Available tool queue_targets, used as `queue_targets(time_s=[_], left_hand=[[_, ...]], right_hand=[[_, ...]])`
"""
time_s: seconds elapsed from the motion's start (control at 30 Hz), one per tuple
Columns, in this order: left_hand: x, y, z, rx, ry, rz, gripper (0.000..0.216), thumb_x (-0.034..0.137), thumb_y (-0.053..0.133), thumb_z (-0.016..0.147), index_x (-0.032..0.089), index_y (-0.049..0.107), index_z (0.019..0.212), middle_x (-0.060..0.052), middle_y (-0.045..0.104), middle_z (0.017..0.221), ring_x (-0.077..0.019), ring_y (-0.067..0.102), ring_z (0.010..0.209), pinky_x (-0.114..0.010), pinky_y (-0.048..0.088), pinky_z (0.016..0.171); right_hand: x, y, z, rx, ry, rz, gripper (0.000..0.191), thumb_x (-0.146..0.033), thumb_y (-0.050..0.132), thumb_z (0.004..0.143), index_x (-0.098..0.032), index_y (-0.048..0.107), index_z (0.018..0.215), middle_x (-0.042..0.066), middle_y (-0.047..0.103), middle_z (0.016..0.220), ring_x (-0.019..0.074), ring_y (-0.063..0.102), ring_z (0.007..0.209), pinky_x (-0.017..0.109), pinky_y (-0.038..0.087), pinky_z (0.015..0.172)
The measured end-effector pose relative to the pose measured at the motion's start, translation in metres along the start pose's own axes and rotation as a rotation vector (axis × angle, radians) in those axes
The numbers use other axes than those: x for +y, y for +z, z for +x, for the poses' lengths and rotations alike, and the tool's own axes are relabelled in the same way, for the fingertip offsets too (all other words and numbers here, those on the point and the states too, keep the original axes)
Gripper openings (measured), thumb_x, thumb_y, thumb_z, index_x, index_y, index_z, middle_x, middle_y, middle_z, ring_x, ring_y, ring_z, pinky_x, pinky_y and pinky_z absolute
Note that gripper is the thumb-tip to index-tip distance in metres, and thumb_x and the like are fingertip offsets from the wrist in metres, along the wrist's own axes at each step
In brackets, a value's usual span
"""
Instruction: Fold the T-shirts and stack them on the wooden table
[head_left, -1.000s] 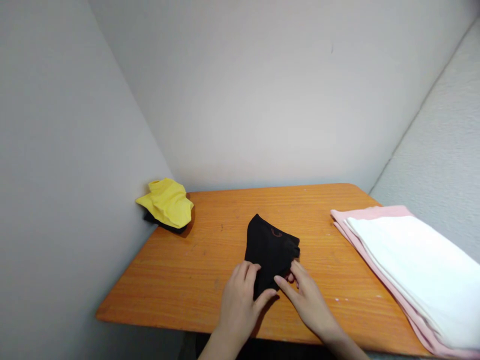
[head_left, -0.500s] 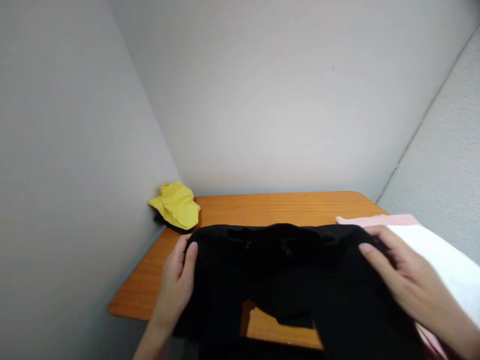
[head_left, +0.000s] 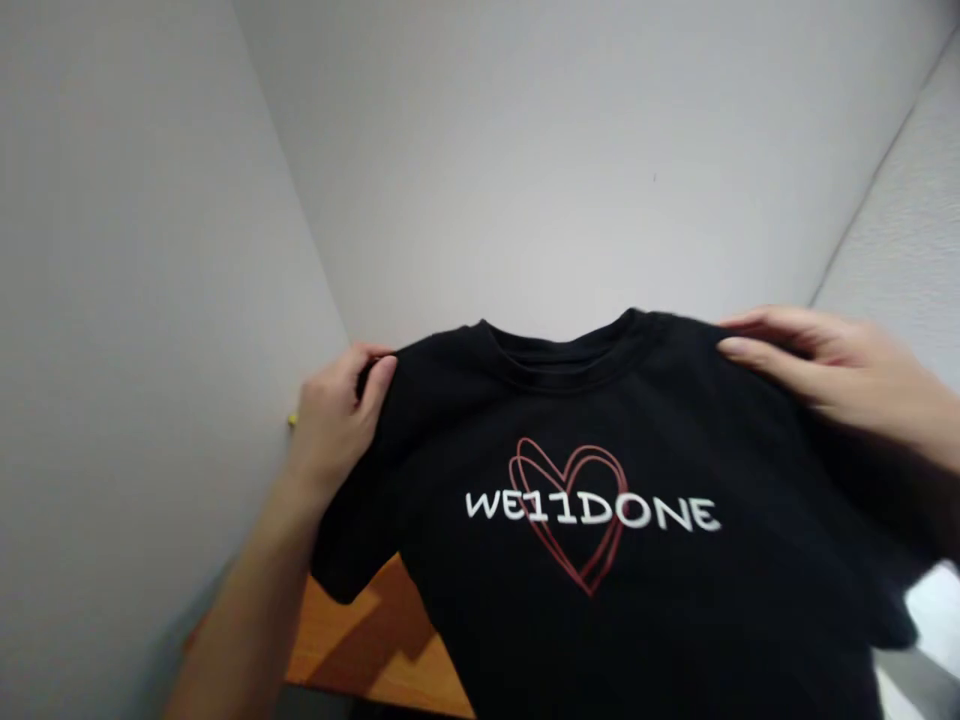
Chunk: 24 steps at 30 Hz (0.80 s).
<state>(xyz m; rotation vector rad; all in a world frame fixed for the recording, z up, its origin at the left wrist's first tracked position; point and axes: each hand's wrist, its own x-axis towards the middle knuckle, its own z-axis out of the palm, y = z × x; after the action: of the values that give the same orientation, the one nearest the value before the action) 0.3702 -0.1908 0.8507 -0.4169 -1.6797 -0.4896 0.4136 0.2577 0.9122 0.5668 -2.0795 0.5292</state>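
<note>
A black T-shirt (head_left: pixel 585 430) hangs spread out in front of me, its front facing me. White lettering reading WE11DONE (head_left: pixel 592 508) crosses a red heart outline (head_left: pixel 589 592) on the chest. My left hand (head_left: pixel 341 410) pinches the shoulder on the left, thumb toward me. At the opposite shoulder, my right hand (head_left: pixel 832 370) grips the fabric between thumb and fingers, a little blurred. The round collar lies between both hands. The lower hem falls out of view at the bottom.
Behind the shirt, part of a wooden table (head_left: pixel 420 660) shows at lower left. A sliver of something yellow (head_left: pixel 292 421) peeks out beside my left hand. White material (head_left: pixel 937 610) lies at the lower right. Grey walls (head_left: pixel 487 180) close in the back and sides.
Both hands have risen, lifting the shirt. Its printed front now hangs open toward me, where before it was bunched with no print visible. It now hides most of the table and the yellow cloth.
</note>
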Motion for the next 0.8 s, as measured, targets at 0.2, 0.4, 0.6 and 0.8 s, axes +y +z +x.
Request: queue_targets(time_s=[0.2, 0.4, 0.6, 0.8], left_hand=[[-0.010, 0.105, -0.056, -0.464, 0.088, 0.000, 0.042, 0.042, 0.034, 0.100, 0.014, 0.057, 0.122, -0.014, 0.063, 0.120, -0.0242, 0.057, 0.114, -0.041, 0.042, 0.101], [-0.004, 0.154, -0.166, -0.926, 0.132, -0.047, 0.061, 0.053, 0.038, 0.096, 0.028, 0.028, 0.150, -0.006, 0.020, 0.159, -0.0258, 0.019, 0.146, -0.049, 0.022, 0.116], [-0.005, 0.154, -0.164, -1.025, 0.097, -0.031, 0.067, 0.063, 0.025, 0.096, 0.029, 0.018, 0.153, -0.006, 0.008, 0.161, -0.0271, 0.005, 0.148, -0.052, 0.014, 0.117], [0.034, 0.140, -0.123, -0.903, 0.148, -0.015, 0.048, 0.042, 0.057, 0.092, 0.020, 0.049, 0.134, -0.011, 0.044, 0.143, -0.0303, 0.045, 0.128, -0.056, 0.036, 0.106]], right_hand=[[0.054, 0.089, -0.016, -0.228, -0.033, -0.333, 0.050, -0.053, 0.042, 0.091, -0.014, 0.060, 0.117, 0.016, 0.061, 0.117, 0.0308, 0.056, 0.110, 0.048, 0.042, 0.100], [0.075, 0.161, -0.113, -0.662, -0.004, -0.390, 0.069, -0.070, 0.039, 0.091, -0.028, 0.044, 0.145, 0.008, 0.029, 0.153, 0.0365, 0.021, 0.141, 0.058, 0.026, 0.111], [0.083, 0.179, -0.144, -0.666, 0.068, -0.457, 0.072, -0.076, 0.030, 0.089, -0.041, 0.018, 0.151, -0.002, 0.006, 0.158, 0.0363, 0.000, 0.144, 0.071, 0.011, 0.108], [0.096, 0.176, -0.113, -0.667, 0.077, -0.481, 0.075, -0.074, 0.028, 0.091, -0.032, 0.026, 0.152, 0.001, 0.012, 0.158, 0.0328, 0.004, 0.145, 0.064, 0.013, 0.112]])
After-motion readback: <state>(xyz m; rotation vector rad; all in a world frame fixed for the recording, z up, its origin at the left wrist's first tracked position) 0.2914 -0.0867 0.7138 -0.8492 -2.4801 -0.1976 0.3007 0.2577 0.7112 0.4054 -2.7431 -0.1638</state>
